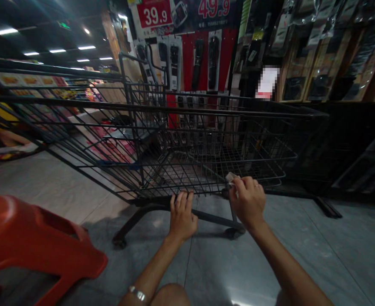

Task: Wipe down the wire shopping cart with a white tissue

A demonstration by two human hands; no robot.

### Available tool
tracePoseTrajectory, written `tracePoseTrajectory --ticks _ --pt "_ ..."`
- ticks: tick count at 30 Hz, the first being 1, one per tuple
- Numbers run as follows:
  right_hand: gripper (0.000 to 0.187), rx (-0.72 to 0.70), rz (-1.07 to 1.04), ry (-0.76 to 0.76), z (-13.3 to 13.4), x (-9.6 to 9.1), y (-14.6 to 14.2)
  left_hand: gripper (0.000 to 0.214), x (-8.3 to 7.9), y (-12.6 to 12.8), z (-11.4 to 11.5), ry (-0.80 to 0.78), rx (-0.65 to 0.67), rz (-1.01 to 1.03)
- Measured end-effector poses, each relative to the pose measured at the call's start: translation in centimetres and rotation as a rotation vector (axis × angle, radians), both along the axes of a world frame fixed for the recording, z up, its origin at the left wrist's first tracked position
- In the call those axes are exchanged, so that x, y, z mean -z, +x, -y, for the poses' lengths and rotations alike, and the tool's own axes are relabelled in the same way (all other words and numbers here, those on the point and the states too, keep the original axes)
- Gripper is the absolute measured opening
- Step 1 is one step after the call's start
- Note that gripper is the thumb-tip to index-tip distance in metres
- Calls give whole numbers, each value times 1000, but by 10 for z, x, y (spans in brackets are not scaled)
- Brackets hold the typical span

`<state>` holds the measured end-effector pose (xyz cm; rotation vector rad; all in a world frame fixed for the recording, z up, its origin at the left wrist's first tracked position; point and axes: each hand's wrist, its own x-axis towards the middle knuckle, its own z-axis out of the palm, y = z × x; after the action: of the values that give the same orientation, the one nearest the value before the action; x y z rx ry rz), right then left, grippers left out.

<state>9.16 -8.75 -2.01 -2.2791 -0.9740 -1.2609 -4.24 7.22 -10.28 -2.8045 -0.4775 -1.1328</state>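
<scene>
Wipe (231, 177), one thin whitish piece, pokes out from the right hand (248, 202), whose thumb and fingers are pinched narrowly on it, up against the lower front part of one black wire shopping cart (190, 110). One ring (257, 185) shows on that hand. Just left of it, the left hand (183, 219) has its fingers bent against the cart's lower rail (157, 201); whether they grip or merely rest there, I cannot tell. One silver band (137, 293) circles the left wrist. The cart stands crosswise directly ahead of both hands, its basket rising above them, and two casters, one at the left (120, 243) and one at the right (234, 233), show on the near side, on grey floor tiles (305, 242). Well to the left of the hands is one orange-red plastic stool (21, 238). Beyond the cart, two long black packaged articles (213, 61) hang against a red panel (189, 59), under two price figures, 39.9 (154, 16) and 49.9 (213, 8). More packaged goods (315, 38) hang at the right, too dim to count, and one green sign (64, 25) glows far off at upper left.
</scene>
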Motion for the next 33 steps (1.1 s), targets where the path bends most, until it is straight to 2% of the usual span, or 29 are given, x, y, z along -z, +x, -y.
tracePoseTrajectory --ticks 4,7,10,16,19,22,26,29,33 --pt "11 132 -16 123 22 -3 16 68 -1 0 2 -9 -9 5" --pt "9 135 -35 176 20 -3 13 69 -2 0 5 -14 -14 3" --pt "9 17 -47 148 1 2 -2 69 -3 0 7 -15 -13 4" --pt "10 -247 -72 -57 -57 11 -45 69 -1 0 6 -17 -3 -1" --pt "7 -315 -81 -111 -83 6 -63 65 3 3 3 -19 0 -12" --pt "7 -347 -59 -138 -96 -2 -70 60 6 6 0 -27 13 -55" --pt "9 -324 -14 -137 -87 -5 -61 64 6 3 0 2 5 -9" --pt "8 -260 21 -111 -66 -3 -46 71 4 -1 2 -3 3 11" --pt "10 -141 32 -59 -33 -3 -24 71 2 -3 3 -3 9 -2"
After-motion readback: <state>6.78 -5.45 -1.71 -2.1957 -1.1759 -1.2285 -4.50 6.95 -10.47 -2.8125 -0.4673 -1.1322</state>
